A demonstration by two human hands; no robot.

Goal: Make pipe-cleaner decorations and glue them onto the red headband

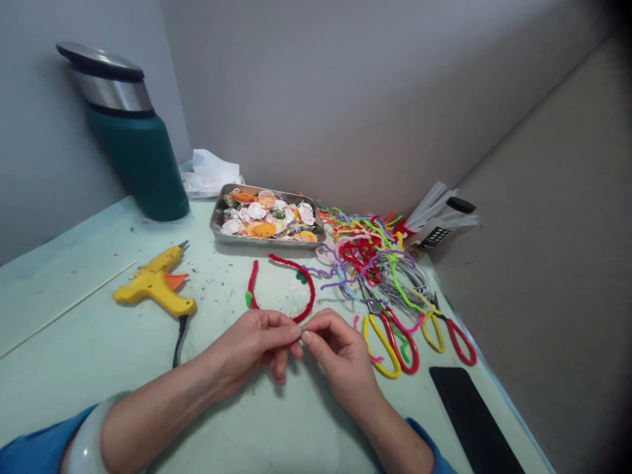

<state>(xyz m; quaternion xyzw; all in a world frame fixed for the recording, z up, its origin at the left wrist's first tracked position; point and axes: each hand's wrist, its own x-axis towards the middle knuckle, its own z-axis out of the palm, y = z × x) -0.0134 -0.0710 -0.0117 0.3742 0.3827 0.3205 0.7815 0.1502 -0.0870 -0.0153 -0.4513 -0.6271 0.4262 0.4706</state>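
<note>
My left hand (264,339) and my right hand (336,352) meet low in the middle of the view, both closed in a pinch. Between their fingertips shows a tiny greyish bit, too small to name. Just beyond them lies a curved red pipe-cleaner hoop (311,289), its lower part hidden behind my hands. Its left side carries a small bright green piece (249,299), and a dark green piece (301,276) sits by its right side. To the left of my hands, a yellow hot glue gun (158,280) rests on its side.
A metal tray (266,243) of shells stands at the back, beside tangled pipe cleaners (365,257). Two pairs of scissors (395,342) (449,332) lie to the right, above a black flat object (474,418). A teal bottle (138,164) and a thin white stick (69,309) are left.
</note>
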